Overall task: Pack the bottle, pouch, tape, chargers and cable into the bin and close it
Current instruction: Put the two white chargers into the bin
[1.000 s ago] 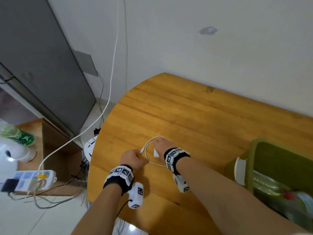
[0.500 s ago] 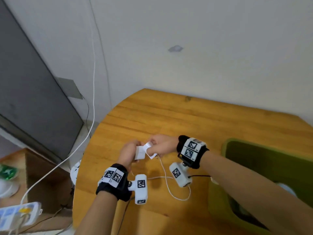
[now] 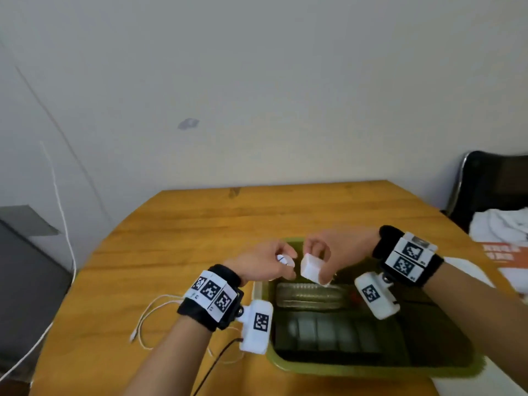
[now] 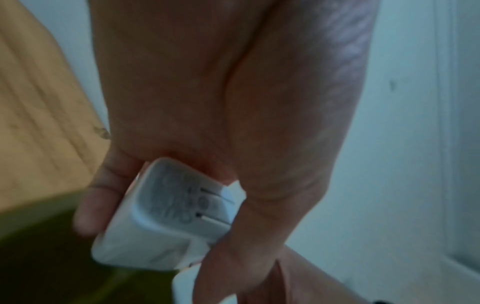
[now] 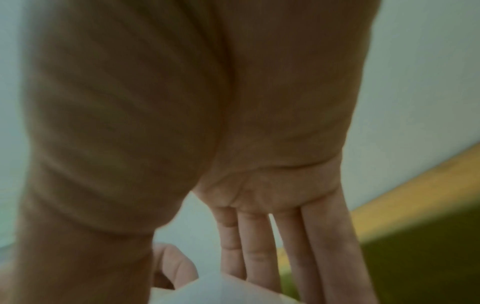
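Observation:
Over the open green bin [image 3: 371,368], each hand holds a white charger. My left hand [image 3: 281,262] grips a small white charger [image 3: 285,260]; the left wrist view shows that charger [image 4: 168,216] with folded prongs, fingers curled round it. My right hand [image 3: 315,265] pinches a white cube charger [image 3: 312,269], whose corner shows low in the right wrist view [image 5: 221,288]. A clear bottle [image 3: 308,294] lies inside the bin with a dark pouch [image 3: 328,331] beside it. The white cable [image 3: 148,318] lies loose on the wooden table [image 3: 200,224], left of the bin.
Papers with orange print [image 3: 503,252] lie at the table's right edge. A dark chair [image 3: 491,184] with white cloth [image 3: 500,224] stands at the right. A white cord [image 3: 61,212] hangs by the wall on the left. The wall runs along the table's far edge.
Both hands moved right from the left part of the table to above the bin, each now carrying a charger. The cable stayed on the table. The view swung right.

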Action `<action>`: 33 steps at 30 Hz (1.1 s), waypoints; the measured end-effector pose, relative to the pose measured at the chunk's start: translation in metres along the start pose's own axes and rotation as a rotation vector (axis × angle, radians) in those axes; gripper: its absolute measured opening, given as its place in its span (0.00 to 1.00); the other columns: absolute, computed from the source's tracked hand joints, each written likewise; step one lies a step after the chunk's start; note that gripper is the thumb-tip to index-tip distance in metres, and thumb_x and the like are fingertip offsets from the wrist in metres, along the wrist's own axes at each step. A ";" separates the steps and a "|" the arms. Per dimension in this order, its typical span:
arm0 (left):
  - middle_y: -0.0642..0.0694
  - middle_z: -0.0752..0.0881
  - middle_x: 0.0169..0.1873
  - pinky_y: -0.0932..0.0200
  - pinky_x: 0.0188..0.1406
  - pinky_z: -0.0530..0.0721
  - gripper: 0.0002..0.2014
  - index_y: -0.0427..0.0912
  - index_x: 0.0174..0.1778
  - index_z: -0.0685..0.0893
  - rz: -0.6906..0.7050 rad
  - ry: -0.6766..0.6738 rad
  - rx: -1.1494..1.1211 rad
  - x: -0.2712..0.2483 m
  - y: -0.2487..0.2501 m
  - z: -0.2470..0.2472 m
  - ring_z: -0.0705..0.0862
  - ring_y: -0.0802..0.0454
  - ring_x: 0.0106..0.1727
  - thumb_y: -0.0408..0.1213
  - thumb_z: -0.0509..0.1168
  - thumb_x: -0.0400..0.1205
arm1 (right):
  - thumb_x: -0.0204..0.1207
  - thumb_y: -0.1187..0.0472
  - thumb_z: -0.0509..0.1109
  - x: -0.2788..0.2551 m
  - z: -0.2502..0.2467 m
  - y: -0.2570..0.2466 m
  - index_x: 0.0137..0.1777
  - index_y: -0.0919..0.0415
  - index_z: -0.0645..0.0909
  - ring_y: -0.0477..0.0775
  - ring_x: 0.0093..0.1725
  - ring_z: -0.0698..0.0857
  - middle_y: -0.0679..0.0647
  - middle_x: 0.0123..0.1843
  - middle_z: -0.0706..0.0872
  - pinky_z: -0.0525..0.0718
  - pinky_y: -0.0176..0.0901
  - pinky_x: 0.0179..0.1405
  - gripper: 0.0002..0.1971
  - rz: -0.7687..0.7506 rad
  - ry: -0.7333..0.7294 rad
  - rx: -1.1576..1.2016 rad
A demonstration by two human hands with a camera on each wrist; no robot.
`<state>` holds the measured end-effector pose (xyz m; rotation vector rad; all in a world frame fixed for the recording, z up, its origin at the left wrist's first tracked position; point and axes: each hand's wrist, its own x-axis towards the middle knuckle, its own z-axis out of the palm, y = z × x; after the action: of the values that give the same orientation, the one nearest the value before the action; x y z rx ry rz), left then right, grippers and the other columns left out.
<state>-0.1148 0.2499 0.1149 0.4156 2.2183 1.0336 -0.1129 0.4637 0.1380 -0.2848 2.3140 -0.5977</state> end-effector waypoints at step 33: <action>0.42 0.89 0.34 0.55 0.42 0.84 0.06 0.37 0.36 0.90 -0.184 -0.460 0.690 0.117 -0.030 0.129 0.84 0.49 0.37 0.33 0.80 0.67 | 0.73 0.50 0.79 0.067 0.134 0.121 0.63 0.68 0.81 0.66 0.49 0.86 0.65 0.57 0.85 0.79 0.51 0.38 0.25 -0.308 -0.018 -0.661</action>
<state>-0.1152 0.3648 -0.0198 0.6503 2.0729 0.0291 -0.0716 0.4991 -0.0469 -0.9597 2.4037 0.0548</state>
